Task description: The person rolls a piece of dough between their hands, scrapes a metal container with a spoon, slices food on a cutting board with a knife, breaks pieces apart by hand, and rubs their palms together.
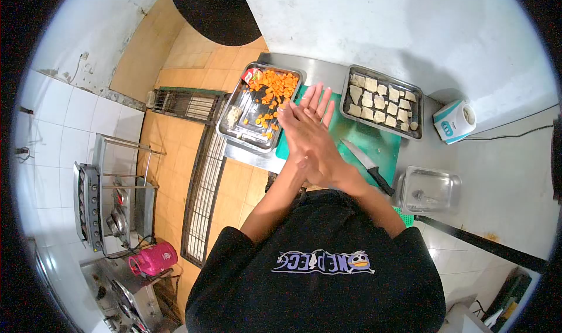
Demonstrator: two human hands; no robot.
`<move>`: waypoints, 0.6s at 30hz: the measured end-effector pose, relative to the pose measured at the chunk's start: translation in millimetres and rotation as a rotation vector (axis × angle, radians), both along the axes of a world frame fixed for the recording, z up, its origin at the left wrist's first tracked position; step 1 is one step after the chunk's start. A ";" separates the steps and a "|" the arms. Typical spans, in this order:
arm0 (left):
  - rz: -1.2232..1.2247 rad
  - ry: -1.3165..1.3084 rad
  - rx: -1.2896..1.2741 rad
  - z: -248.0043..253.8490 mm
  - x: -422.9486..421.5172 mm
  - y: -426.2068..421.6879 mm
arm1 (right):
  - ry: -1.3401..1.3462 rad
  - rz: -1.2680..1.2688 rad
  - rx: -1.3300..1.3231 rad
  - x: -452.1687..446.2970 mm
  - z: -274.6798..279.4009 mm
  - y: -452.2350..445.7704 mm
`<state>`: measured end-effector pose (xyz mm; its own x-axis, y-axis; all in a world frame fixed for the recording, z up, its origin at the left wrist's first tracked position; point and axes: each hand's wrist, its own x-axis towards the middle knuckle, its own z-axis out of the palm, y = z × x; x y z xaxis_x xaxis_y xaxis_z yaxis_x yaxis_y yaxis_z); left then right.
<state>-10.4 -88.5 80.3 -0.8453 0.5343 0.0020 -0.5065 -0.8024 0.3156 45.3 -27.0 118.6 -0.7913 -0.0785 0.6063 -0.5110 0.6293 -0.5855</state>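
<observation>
My left hand (321,103) is stretched out palm up, fingers apart, over the green cutting board (380,148). Across it lies my right hand (314,144), palm down, its fingers extended and its palm against the left one. No object shows between the two, though their contact area is hidden. Left of them, a metal tray (250,135) holds orange chopped pieces (275,86), a pale heap (234,116) and a red-and-white packet (250,75). On the board, a black-handled knife (366,162) lies right of my hands. Pale flat pieces (379,102) fill rows in another tray (419,128).
A metal container (431,191) stands near the counter's right side, below a white-and-teal appliance (455,122) with a cable. At the left are a stove (89,207) and a pink gas cylinder (153,258). A floor grate (202,198) runs beside the counter.
</observation>
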 end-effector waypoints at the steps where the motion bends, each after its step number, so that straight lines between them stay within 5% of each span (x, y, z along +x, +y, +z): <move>1: -0.016 -0.068 0.062 -0.7 -4.6 0.0 | 0.005 0.039 -0.196 0.0 -2.3 -1.6; 3: -0.019 -0.164 0.140 -8.6 -11.3 2.1 | 0.010 0.077 -0.391 0.2 -3.8 -0.6; 5: -0.109 -0.208 0.226 -19.9 -19.6 -4.7 | -0.094 0.172 -1.077 -0.7 1.6 2.9; 6: -0.199 -0.251 0.313 -25.4 -22.9 -6.5 | -0.095 0.172 -1.077 0.0 -0.5 7.7; 8: -0.133 -0.306 0.263 -13.2 -21.7 -3.4 | -0.070 -0.046 -0.905 0.7 -7.3 18.4; 10: -0.040 -0.300 0.116 -2.7 -18.9 -1.2 | 0.003 -0.085 -0.881 -2.2 -16.4 21.9; 14: -0.034 -0.262 0.158 5.9 -12.7 0.3 | -0.032 -0.190 -0.422 0.6 -16.0 26.9; 15: 0.048 0.143 -0.201 9.5 -4.6 -0.3 | 0.051 -0.227 -0.231 -0.4 -10.3 24.7; 17: 0.123 0.549 -0.557 11.1 9.2 -1.0 | 0.025 -0.243 -0.142 -3.5 -2.2 16.4; 18: 0.073 0.506 -0.515 7.4 14.6 -1.2 | 0.000 -0.253 -0.052 -4.0 -1.0 14.4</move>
